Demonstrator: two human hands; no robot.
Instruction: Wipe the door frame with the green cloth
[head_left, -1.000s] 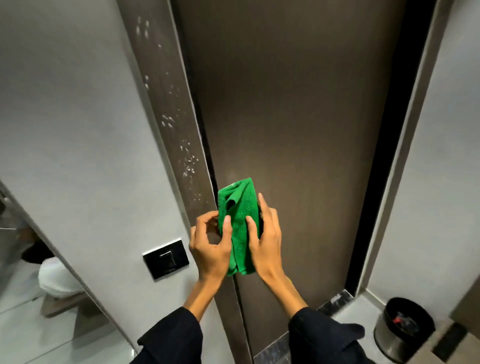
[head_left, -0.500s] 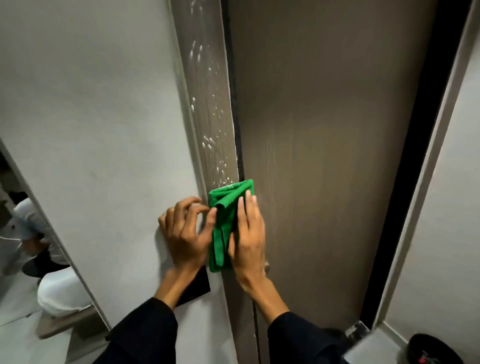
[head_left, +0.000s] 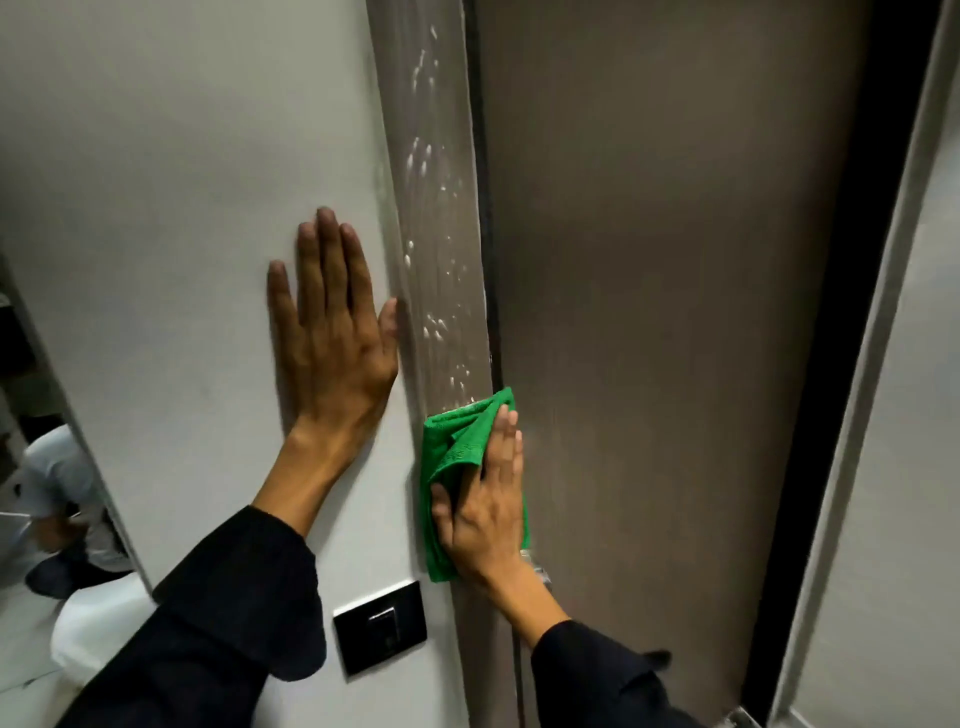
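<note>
The grey-brown door frame (head_left: 436, 218) runs up the middle of the view, dotted with white droplets above the cloth. A folded green cloth (head_left: 457, 441) lies against the frame at mid height. My right hand (head_left: 488, 512) presses flat on the cloth, fingers pointing up, holding it to the frame. My left hand (head_left: 332, 332) rests flat on the pale wall (head_left: 156, 208) just left of the frame, fingers spread, holding nothing. Both arms wear dark sleeves.
The brown door (head_left: 649, 312) stands shut to the right of the frame, with a dark gap (head_left: 841, 312) along its far side. A black wall switch (head_left: 382, 631) sits below my left hand. A mirror edge (head_left: 47, 467) at lower left reflects a seated person.
My left hand has let go of the cloth and moved up and left onto the wall. My right hand alone now holds the cloth on the frame. The view has moved closer.
</note>
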